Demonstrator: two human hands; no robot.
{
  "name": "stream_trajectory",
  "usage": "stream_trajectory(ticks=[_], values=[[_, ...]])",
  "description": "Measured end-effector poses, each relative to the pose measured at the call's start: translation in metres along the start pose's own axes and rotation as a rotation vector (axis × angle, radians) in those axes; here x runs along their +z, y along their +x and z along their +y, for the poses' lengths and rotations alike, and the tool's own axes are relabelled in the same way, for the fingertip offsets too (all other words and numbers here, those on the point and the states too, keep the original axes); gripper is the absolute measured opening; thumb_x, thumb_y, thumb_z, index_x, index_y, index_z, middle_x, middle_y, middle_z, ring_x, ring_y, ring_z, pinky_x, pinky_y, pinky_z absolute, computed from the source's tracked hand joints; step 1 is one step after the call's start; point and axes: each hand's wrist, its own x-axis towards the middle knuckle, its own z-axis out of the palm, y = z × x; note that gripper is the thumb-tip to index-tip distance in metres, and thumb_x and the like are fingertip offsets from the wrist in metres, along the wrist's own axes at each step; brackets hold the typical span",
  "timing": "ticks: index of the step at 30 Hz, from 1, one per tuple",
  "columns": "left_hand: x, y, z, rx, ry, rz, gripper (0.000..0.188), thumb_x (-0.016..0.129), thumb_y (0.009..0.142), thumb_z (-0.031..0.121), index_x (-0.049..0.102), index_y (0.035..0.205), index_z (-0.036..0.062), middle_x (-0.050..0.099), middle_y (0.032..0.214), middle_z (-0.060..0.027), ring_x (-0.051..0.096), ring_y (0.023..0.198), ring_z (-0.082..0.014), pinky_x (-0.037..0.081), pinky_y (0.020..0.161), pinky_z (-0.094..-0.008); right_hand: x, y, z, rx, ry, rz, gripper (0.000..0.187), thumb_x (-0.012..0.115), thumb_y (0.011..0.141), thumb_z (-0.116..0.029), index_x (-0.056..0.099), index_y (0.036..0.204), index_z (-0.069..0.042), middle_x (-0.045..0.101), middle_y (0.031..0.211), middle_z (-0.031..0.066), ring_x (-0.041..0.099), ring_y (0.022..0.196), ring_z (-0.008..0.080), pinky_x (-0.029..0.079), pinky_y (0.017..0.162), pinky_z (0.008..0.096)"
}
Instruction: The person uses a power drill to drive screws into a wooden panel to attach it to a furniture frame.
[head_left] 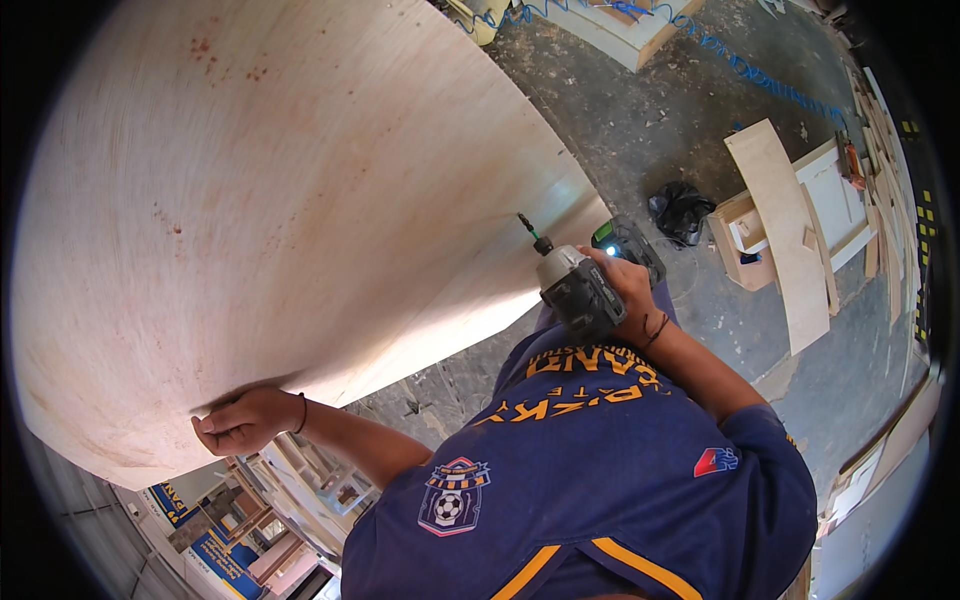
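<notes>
A large pale plywood sheet [300,200] fills the left and upper middle, with reddish specks on its face. My right hand [629,290] is wrapped round the handle of a cordless drill [582,290], grey and black with its lamp lit. Its dark bit [528,226] points at the sheet near the right-hand edge; whether the tip touches I cannot tell. Over the sheet's near left part my left hand [245,422] is closed with fingers curled in. What it holds, if anything, is hidden.
A black plastic bag [681,212] lies on the concrete floor at right, beside wooden boxes and a long board [785,230]. Blue coiled hose [740,65] crosses the far right. Wooden frames [300,490] stand at lower left, and strips of wood [885,190] lie along the right.
</notes>
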Motion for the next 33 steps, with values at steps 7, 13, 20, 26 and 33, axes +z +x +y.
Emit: stream_trajectory(ticks=[7, 13, 20, 26, 33], values=[[0.0009, 0.0003, 0.0016, -0.042, -0.035, 0.015, 0.031, 0.045, 0.096, 0.023, 0.057, 0.094, -0.0051, 0.057, 0.088, -0.0135, 0.057, 0.076, -0.0194, 0.047, 0.067, -0.0300, 0.0011, 0.0003, 0.0008, -0.006, -0.009, 0.012, 0.051, 0.071, 0.067, -0.022, 0.054, 0.112, -0.004, 0.065, 0.087, 0.0128, 0.065, 0.071, 0.0268, 0.051, 0.062, 0.0325], [-0.0001, 0.0004, 0.0008, -0.034, -0.007, 0.013, 0.030, 0.045, 0.096, 0.023, 0.057, 0.094, -0.0041, 0.057, 0.088, -0.0122, 0.057, 0.076, -0.0177, 0.047, 0.066, -0.0283, -0.0016, 0.0037, 0.0002, -0.055, -0.098, 0.011, 0.052, 0.070, 0.066, -0.022, 0.054, 0.111, -0.003, 0.065, 0.092, 0.0139, 0.065, 0.074, 0.0271, 0.051, 0.062, 0.0328], [0.0007, 0.0003, 0.0088, -0.094, -0.023, 0.012, 0.030, 0.044, 0.097, 0.024, 0.057, 0.096, -0.0029, 0.056, 0.088, -0.0095, 0.056, 0.075, -0.0142, 0.047, 0.065, -0.0251, 0.0006, 0.0021, 0.0046, -0.039, -0.110, 0.001, 0.050, 0.068, 0.067, -0.021, 0.054, 0.110, -0.002, 0.065, 0.092, 0.0138, 0.065, 0.075, 0.0272, 0.051, 0.064, 0.0335], [0.0004, 0.0002, 0.0023, -0.066, -0.051, 0.011, 0.031, 0.043, 0.097, 0.025, 0.056, 0.098, -0.0029, 0.055, 0.091, -0.0097, 0.055, 0.076, -0.0141, 0.047, 0.066, -0.0256, -0.0012, 0.0044, 0.0020, -0.054, -0.098, 0.005, 0.049, 0.068, 0.067, -0.021, 0.054, 0.110, -0.001, 0.065, 0.093, 0.0152, 0.065, 0.075, 0.0276, 0.051, 0.064, 0.0336], [0.0010, 0.0006, 0.0057, -0.076, -0.024, 0.016, 0.031, 0.042, 0.097, 0.025, 0.056, 0.097, -0.0027, 0.055, 0.090, -0.0087, 0.055, 0.077, -0.0136, 0.047, 0.066, -0.0247, -0.0004, 0.0046, 0.0027, -0.046, -0.082, 0.005, 0.050, 0.069, 0.066, -0.021, 0.055, 0.110, -0.001, 0.065, 0.092, 0.0155, 0.065, 0.075, 0.0276, 0.051, 0.064, 0.0334]])
